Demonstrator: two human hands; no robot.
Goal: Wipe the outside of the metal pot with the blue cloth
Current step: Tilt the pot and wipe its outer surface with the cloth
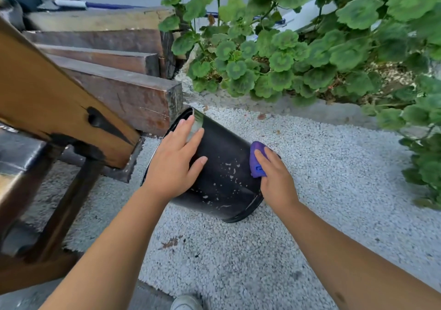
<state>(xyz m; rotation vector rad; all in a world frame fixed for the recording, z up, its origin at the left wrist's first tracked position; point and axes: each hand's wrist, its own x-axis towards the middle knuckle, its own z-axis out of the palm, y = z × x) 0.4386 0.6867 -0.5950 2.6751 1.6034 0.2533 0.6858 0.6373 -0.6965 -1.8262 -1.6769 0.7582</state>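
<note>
One black metal pot (222, 166) is being counted, along with one blue cloth (256, 159). Two hands are being seen: one left hand (173, 164) and one right hand (276, 180). Four stacked wooden beams (124, 94) are being tallied, and one white shoe (186, 303) is being noted.
</note>
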